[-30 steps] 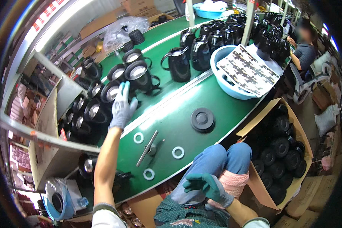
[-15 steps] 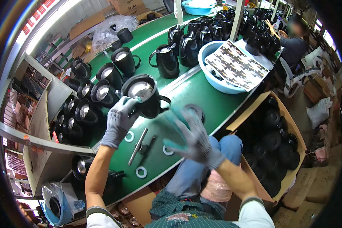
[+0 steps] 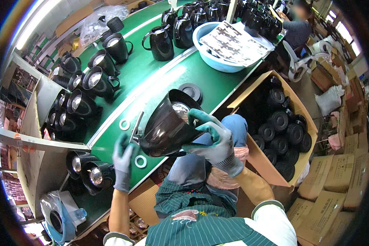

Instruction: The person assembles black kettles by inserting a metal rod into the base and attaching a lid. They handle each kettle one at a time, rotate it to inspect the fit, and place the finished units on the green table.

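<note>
A glossy black jug [image 3: 162,130] is tilted on its side in front of me, its wide mouth toward the right and a shiny silver liner [image 3: 181,110] showing inside. My right hand [image 3: 215,141], in a grey glove with green fingertips, grips it at the rim, thumb at the mouth and fingers underneath. My left hand [image 3: 124,160], gloved alike, is beside the jug's lower end with thumb and fingers apart. Close to it, a metal rod [image 3: 137,123] is partly hidden by the jug. Two white rings [image 3: 124,124] lie on the green bench; one is just right of my left hand.
A round dark lid [image 3: 190,92] lies beyond the jug. More black jugs [image 3: 96,80] stand at left and far back. A blue basin [image 3: 217,61] holds patterned sheets. At right, a carton [image 3: 256,164] contains black lids [image 3: 279,144]. A person [image 3: 297,30] sits far right.
The jug has come nearer and tipped over sideways. My right hand, open before, now grips its rim; my left hand has let go and moved down. The whole view has shifted.
</note>
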Demonstrator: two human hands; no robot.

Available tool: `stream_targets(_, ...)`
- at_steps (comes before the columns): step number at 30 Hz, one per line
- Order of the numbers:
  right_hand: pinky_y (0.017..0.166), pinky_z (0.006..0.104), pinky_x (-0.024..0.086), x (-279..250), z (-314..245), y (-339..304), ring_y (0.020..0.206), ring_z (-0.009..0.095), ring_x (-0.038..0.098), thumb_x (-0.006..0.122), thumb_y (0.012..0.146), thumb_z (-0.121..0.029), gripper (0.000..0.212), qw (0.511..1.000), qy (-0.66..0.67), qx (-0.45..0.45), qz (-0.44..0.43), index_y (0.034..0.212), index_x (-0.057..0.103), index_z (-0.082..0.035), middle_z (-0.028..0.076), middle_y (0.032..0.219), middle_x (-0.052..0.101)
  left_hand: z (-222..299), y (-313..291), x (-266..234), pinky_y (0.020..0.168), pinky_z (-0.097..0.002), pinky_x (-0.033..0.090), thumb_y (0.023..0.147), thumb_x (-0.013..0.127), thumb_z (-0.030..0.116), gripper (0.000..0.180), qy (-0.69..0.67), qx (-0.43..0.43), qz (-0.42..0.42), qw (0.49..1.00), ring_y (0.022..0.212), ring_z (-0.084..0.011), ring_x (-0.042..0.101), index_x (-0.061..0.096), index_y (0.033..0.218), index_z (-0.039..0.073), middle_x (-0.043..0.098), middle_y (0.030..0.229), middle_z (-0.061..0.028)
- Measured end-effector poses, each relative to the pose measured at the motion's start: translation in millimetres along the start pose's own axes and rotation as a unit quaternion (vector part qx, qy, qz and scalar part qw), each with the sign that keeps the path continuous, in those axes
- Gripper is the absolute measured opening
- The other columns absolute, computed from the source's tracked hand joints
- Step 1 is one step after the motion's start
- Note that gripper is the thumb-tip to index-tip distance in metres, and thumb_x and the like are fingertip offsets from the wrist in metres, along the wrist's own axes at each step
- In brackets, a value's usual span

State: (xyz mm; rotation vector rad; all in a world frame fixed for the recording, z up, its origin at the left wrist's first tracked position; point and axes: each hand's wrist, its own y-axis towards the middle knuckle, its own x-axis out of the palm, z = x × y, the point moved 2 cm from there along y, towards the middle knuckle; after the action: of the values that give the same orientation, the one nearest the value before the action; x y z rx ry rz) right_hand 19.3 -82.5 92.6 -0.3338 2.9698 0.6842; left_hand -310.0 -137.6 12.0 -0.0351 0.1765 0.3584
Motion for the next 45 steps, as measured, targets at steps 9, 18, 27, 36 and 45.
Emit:
stream_targets(9,0.103,0.0392,0.053,8,-4,-3,0.126,0.031,0.064,0.09,0.078,-0.02,0.038,0.988,0.056,0.01,-0.146,0.108,0.073,-0.004,0.02,0.145,0.059,-88,0,52,0.119,-0.0472,0.043,0.108,0.051,0.03,0.056,-0.392,-0.186,-0.359,0.827,0.141,-0.0317,0.048,0.036,0.158,0.009,0.043,0.159,-0.0168)
stream_targets(18,0.119,0.0729,0.02,2,210,139,0.156,0.05,0.009,0.087,0.068,-0.062,0.132,0.733,-0.548,0.29,-0.28,0.167,0.005,-0.032,0.024,0.171,0.006,-121,9,57,0.12,-0.0387,0.04,0.109,0.052,0.027,0.048,-0.508,-0.335,-0.348,0.713,0.139,-0.024,0.051,0.045,0.154,0.012,0.05,0.156,-0.0088)
stream_targets(27,0.118,0.0411,0.039,-20,119,99,0.142,0.026,0.047,0.095,0.066,-0.032,0.115,0.947,0.128,0.206,-0.211,0.16,0.034,-0.007,0.017,0.156,0.046,-149,11,37,0.119,-0.0373,0.041,0.107,0.052,0.027,0.05,-0.351,-0.322,-0.283,0.833,0.135,-0.0247,0.052,0.045,0.153,0.008,0.052,0.151,-0.0122)
stream_targets(36,0.122,0.0412,0.035,-8,64,26,0.145,0.03,0.043,0.101,0.057,-0.043,0.131,0.974,0.065,0.066,-0.208,0.159,0.03,0.0,0.019,0.157,0.041,-82,27,47,0.122,-0.0415,0.036,0.095,0.066,0.032,0.069,-0.273,-0.268,-0.367,0.848,0.14,-0.027,0.047,0.04,0.156,0.011,0.047,0.156,-0.0125)
stream_targets(45,0.119,0.0515,0.038,-20,19,-5,0.146,0.045,0.038,0.1,0.055,-0.049,0.135,0.975,0.014,-0.131,-0.178,0.159,0.029,-0.002,0.026,0.159,0.032,6,24,56,0.124,-0.0457,0.031,0.083,0.079,0.037,0.091,-0.035,-0.106,-0.536,0.837,0.145,-0.0293,0.042,0.036,0.159,0.014,0.042,0.16,-0.0127)
